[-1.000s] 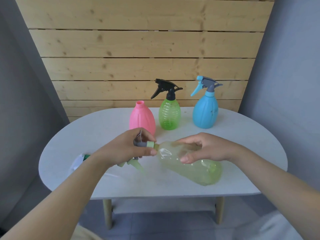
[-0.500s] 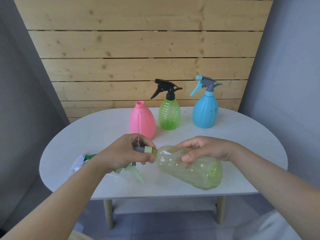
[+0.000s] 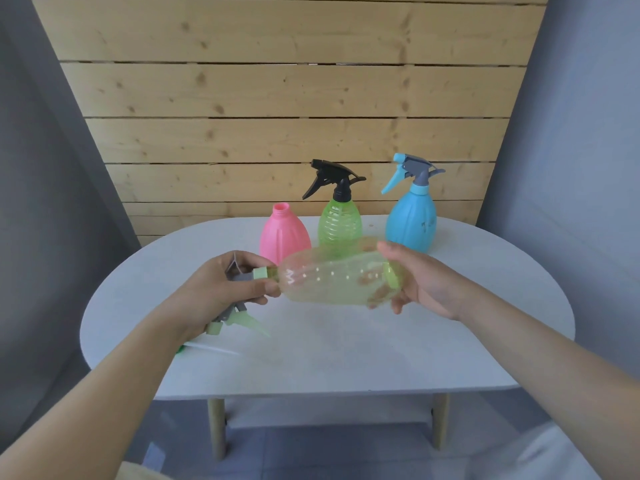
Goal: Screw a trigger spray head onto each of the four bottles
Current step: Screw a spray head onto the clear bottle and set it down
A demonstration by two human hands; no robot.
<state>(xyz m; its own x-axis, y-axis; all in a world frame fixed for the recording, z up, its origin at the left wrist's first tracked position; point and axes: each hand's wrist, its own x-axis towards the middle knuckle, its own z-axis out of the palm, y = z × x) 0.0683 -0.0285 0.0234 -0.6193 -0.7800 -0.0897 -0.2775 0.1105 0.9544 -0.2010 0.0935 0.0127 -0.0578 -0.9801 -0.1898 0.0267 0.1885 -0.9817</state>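
Note:
A clear yellow-green bottle (image 3: 332, 282) lies level in the air above the table, neck to the left. My left hand (image 3: 221, 289) is shut on the grey and pale-green trigger spray head (image 3: 239, 317) at its neck. My right hand (image 3: 422, 282) grips the bottle's base end. Behind stand a pink bottle (image 3: 284, 235) with a bare neck, a green bottle (image 3: 340, 220) with a black spray head and a blue bottle (image 3: 411, 221) with a blue-grey one.
The white oval table (image 3: 346, 348) has its front edge close to me. A white tube with a green end (image 3: 204, 348) lies at the left, partly hidden under my left forearm. A wooden slat wall stands behind the table.
The bottle has been lifted off the table and swung level, its base rising to the right. My right hand slid from the bottle's side to its base end.

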